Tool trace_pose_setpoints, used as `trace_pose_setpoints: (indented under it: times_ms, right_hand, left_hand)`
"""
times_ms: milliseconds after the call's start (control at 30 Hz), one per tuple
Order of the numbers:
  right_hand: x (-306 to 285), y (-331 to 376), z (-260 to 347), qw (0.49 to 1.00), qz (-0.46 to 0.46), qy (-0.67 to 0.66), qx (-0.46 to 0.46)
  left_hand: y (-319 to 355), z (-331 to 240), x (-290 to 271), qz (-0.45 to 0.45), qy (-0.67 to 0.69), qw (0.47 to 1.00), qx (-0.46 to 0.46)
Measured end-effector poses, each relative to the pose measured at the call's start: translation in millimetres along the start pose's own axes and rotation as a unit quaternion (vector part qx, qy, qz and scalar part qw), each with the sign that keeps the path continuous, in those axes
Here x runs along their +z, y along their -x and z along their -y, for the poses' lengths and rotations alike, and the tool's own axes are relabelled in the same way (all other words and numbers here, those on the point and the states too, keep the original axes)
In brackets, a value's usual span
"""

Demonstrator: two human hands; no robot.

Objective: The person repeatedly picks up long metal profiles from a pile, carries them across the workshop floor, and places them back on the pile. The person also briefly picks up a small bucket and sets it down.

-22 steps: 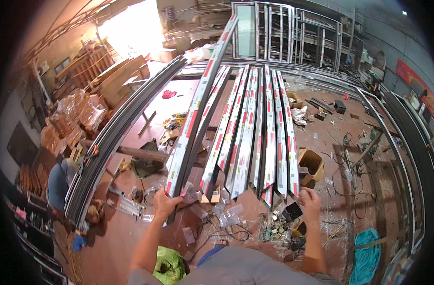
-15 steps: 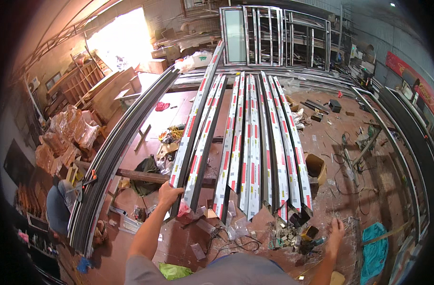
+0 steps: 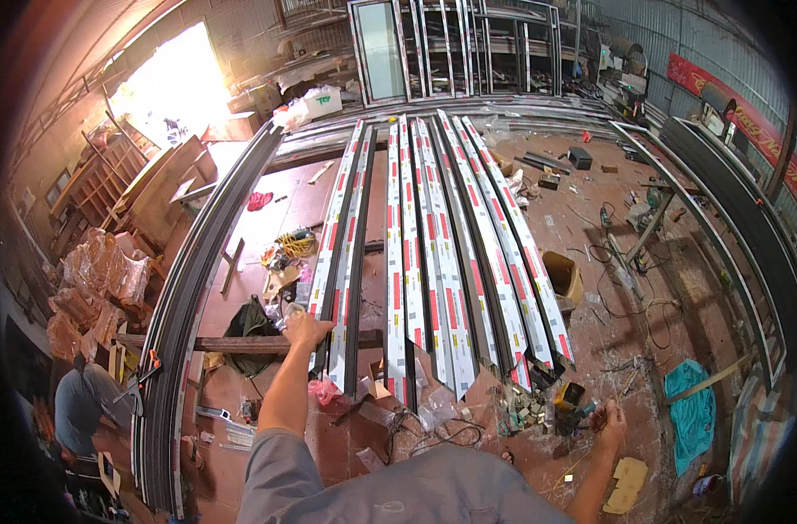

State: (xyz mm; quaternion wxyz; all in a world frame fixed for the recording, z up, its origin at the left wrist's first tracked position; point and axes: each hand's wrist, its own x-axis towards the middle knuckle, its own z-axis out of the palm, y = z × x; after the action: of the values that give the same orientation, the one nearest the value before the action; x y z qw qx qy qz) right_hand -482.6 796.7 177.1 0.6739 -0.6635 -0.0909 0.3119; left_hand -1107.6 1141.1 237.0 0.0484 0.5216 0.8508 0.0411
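Several long metal profiles [image 3: 451, 332], covered in white film with red and yellow marks, lie side by side and run away from me. At their left side is my left hand [image 3: 307, 330], closed on the edge of the leftmost profile [image 3: 327, 253], its thumb reaching over it; some of its fingers are partly hidden. My right hand [image 3: 610, 425] hangs low on the right, off the profiles, its fingers loosely bent and apart with nothing visible in them. Close to it on the floor are a pile of small metal pieces [image 3: 528, 410] and a small open box [image 3: 570, 396].
Dark profiles [image 3: 198, 288] are stacked along the left, with a clamp [image 3: 139, 384] on them. Beyond them a person [image 3: 86, 409] bends down. A crossbar [image 3: 241, 344] passes under the work. Cables, a cardboard box [image 3: 562, 275] and a teal bag [image 3: 688, 410] lie right; frames [image 3: 451, 52] stand behind.
The far end of the leftmost profile, raised before, is now lowered level with the others. My view has shifted right. My right hand's fingers have bent inward.
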Motion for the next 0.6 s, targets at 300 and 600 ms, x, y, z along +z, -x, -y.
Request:
trace_pose_setpoints:
  times_ms: [300, 600]
  right_hand:
    - [-10, -18, -6, 0.999, 0.030, 0.008, 0.009]
    - [-37, -47, 2, 0.998, 0.044, 0.044, -0.008]
  left_hand:
    - [71, -74, 32, 0.133, 0.210, 0.950, 0.189]
    - [114, -78, 126, 0.322, 0.669, 0.667, 0.063]
